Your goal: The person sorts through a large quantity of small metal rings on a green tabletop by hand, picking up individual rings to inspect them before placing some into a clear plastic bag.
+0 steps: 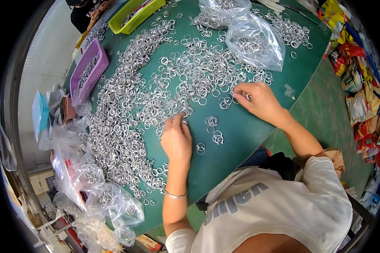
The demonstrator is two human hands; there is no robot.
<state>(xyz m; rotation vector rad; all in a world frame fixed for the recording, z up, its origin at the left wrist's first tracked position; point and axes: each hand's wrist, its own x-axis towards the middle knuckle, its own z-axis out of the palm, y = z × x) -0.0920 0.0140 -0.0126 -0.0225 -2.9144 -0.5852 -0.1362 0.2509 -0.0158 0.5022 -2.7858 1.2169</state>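
Observation:
Silver metal rings (114,126) lie in a broad, loose heap over the green table. At the heap's near edge, my left hand (177,139) has its fingers curled, with a bit of silver ring showing between thumb and fingers. Farther right, my right hand (257,101) is closed in a pinch at the edge of the spread rings. A silver ring (248,97) shows inside its curled fingers; what the fingertips hold is partly hidden. Between my hands lie small groups of rings (212,121), one more group (218,137) and a ring pair (201,148), apart from the heap.
Transparent bags of rings (257,42) stand at the far side. A purple basket (76,82) and a yellow-green basket (128,25) sit at the far left. Plastic bags (122,211) crowd the left edge. Another person's hand (95,19) shows at far left. Colourful packages (354,80) lie at right.

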